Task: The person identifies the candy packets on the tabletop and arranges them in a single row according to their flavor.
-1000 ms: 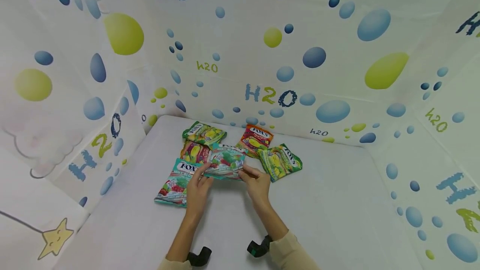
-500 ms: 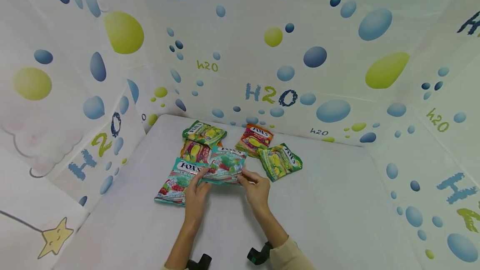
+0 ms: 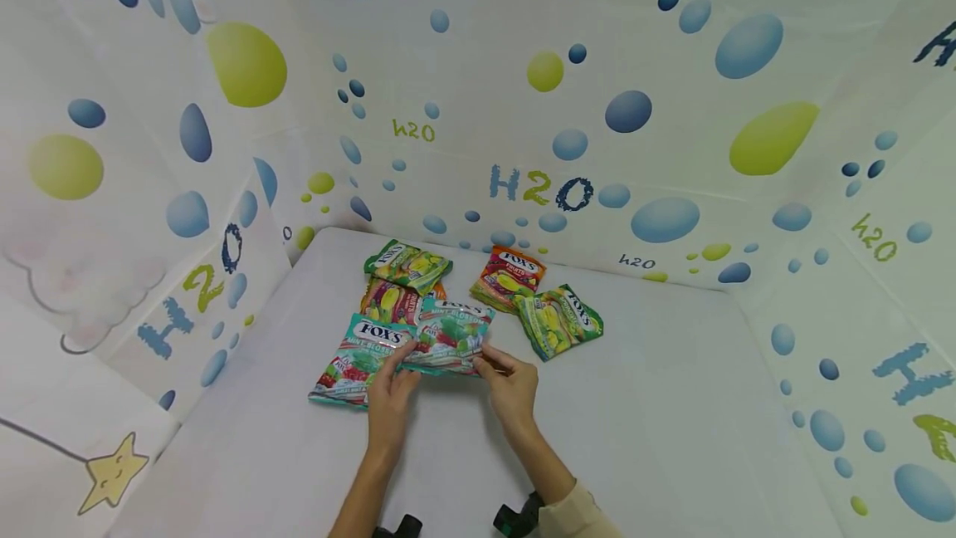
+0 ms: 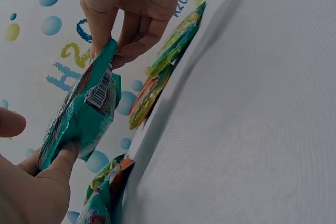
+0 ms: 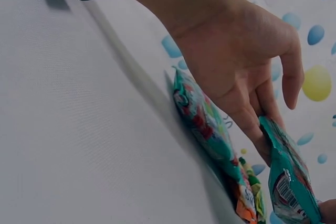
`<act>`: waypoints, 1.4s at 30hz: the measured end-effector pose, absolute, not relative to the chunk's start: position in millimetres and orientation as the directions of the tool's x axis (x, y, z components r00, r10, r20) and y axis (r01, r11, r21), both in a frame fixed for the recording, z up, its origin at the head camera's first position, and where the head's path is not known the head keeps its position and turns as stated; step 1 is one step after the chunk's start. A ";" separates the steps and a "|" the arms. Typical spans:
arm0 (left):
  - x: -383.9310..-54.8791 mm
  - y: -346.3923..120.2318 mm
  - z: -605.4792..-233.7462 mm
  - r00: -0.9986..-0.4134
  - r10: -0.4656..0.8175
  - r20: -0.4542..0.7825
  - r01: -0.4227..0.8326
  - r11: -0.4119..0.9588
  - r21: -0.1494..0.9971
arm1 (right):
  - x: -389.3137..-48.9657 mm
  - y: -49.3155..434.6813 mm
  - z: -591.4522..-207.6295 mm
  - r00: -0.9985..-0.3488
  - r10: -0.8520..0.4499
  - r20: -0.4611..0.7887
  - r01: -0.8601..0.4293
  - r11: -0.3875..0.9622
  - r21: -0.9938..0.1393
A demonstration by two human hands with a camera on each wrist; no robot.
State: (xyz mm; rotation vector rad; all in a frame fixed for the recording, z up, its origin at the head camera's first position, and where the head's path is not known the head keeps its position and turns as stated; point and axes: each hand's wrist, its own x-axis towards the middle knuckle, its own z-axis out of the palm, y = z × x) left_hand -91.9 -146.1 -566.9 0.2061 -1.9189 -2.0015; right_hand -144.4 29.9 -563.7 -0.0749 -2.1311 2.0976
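Note:
Both hands hold a teal Fox's Mint Blossom candy bag (image 3: 451, 335) by its near corners, in the middle of the head view. My left hand (image 3: 390, 409) has its fingers on the bag's left side; in the right wrist view its thumb (image 5: 293, 80) stands away from the bag. With thumb and fingers, my right hand (image 3: 514, 393) pinches the right corner. The left wrist view shows the bag tilted, its barcode (image 4: 98, 90) facing the camera, raised off the white table. Partly behind my left hand lies a second teal candy bag (image 3: 347, 364).
At the back left, a green candy bag (image 3: 407, 264) overlaps an orange Fruits candy bag (image 3: 388, 301). Back right, another orange candy bag (image 3: 508, 276) meets a green candy bag (image 3: 560, 322). Printed white sheeting (image 3: 478, 65) walls the white table (image 3: 657, 405) behind and at the sides.
The held teal bag has come slightly nearer the person, and its upper face shows flatter. Both hands have shifted a little with it and keep their hold. The other bags lie as before.

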 end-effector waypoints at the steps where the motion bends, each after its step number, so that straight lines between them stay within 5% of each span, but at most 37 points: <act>1: -91.4 -146.1 -567.2 -0.925 -0.352 0.142 0.157 -0.013 0.987 | -143.9 30.0 -564.0 -0.987 0.144 0.069 -0.067 0.021 -0.998; 28: -78.2 -144.8 -575.7 -0.924 -0.359 0.134 0.150 -0.017 0.989 | -112.5 27.3 -537.6 -0.989 0.137 0.062 -0.062 0.003 -0.998; 42: -70.9 -146.8 -579.1 -0.925 -0.368 0.093 0.101 -0.003 0.995 | -111.3 25.1 -555.2 -0.988 0.142 0.068 -0.067 0.007 -0.998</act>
